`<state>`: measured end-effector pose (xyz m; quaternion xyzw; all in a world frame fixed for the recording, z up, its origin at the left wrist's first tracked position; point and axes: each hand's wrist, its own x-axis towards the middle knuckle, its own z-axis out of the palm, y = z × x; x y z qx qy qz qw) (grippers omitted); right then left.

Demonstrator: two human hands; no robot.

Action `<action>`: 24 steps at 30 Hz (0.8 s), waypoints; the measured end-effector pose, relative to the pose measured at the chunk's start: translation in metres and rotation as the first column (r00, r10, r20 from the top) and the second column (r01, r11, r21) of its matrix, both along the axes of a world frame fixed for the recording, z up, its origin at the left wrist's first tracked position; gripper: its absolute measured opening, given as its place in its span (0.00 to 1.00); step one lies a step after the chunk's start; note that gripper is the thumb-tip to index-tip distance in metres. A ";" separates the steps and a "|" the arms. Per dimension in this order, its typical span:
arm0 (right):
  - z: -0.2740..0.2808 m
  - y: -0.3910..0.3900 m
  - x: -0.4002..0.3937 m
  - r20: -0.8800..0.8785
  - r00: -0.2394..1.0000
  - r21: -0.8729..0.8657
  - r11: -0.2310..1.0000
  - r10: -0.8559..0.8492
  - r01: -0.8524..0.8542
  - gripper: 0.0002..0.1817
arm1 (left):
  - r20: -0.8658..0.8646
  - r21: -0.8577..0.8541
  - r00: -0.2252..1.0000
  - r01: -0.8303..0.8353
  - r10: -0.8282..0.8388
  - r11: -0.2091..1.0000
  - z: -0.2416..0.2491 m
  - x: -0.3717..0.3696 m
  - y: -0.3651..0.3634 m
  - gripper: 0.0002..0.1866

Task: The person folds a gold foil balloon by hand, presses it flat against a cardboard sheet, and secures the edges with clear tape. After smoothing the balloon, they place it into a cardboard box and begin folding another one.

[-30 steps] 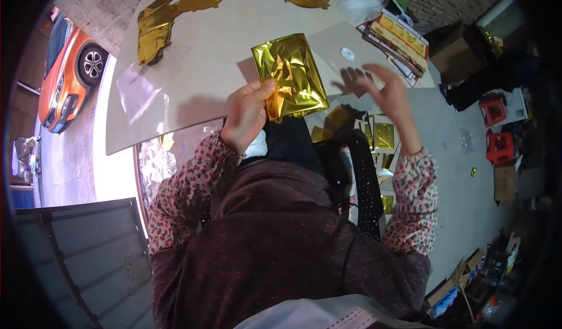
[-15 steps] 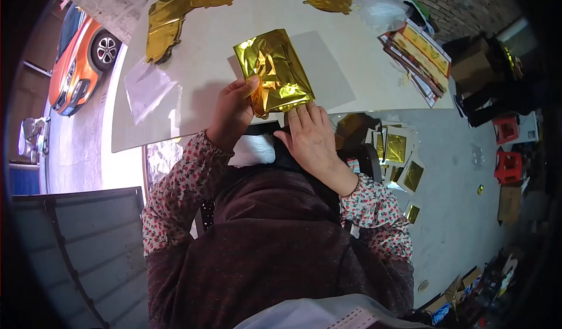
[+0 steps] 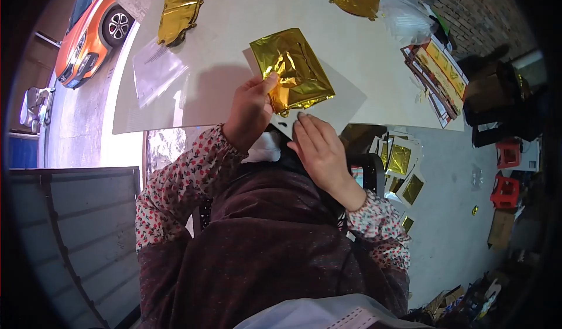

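Note:
My left hand (image 3: 252, 103) pinches the lower left edge of a folded sheet of shiny gold foil (image 3: 298, 65) between thumb and fingers. Under the foil lies a pale card (image 3: 345, 94) with a small dark slot near its lower corner, close to the table's front edge. My right hand (image 3: 321, 153) is just below the foil, palm down, fingers stretched out and lying flat, with the fingertips at the card's lower edge. Part of the card is hidden by the foil.
Gold foil pieces (image 3: 181, 12) lie along the far side of the table (image 3: 222, 42). A clear plastic sleeve (image 3: 155, 71) is at the left, and printed cards (image 3: 436, 77) at the right. Gold-and-white packs (image 3: 400, 159) sit below, near red stools (image 3: 504, 192).
The foil has shifted right in view along with my left hand. My right hand has moved down from the foil's lower edge, and the card's slotted corner now shows.

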<state>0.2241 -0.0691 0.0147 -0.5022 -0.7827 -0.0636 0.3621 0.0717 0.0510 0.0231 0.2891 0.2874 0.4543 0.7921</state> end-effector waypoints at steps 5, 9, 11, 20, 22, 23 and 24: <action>-0.002 0.026 -0.028 0.042 0.988 0.044 0.988 -0.147 0.145 0.19 | -0.130 0.067 0.992 0.004 0.005 0.998 -0.002 -0.024 0.025 0.10; -0.006 0.043 -0.061 -0.035 0.995 -0.032 0.995 -0.096 0.095 0.23 | -0.134 0.162 0.991 0.009 0.013 0.987 0.020 -0.026 0.033 0.10; 0.027 0.036 -0.052 -0.056 0.998 -0.071 0.997 -0.025 0.021 0.26 | -0.126 0.113 0.988 -0.074 0.088 0.991 0.022 -0.025 0.039 0.11; 0.028 0.047 0.015 0.253 0.954 -0.249 0.964 0.159 -0.094 0.37 | -0.052 0.072 0.990 -0.124 0.127 0.990 0.013 -0.067 0.055 0.12; 0.017 0.052 0.019 0.224 0.956 -0.295 0.948 0.188 -0.117 0.40 | -0.087 0.049 0.971 -0.221 0.224 0.974 0.031 -0.068 0.049 0.12; 0.014 0.056 0.019 0.206 0.957 -0.317 0.939 0.203 -0.131 0.42 | -0.088 0.045 0.967 -0.236 0.239 0.971 0.035 -0.072 0.050 0.12; 0.019 0.060 0.019 0.214 0.951 -0.300 0.941 0.225 -0.155 0.44 | -0.090 0.040 0.963 -0.251 0.253 0.967 0.036 -0.078 0.051 0.12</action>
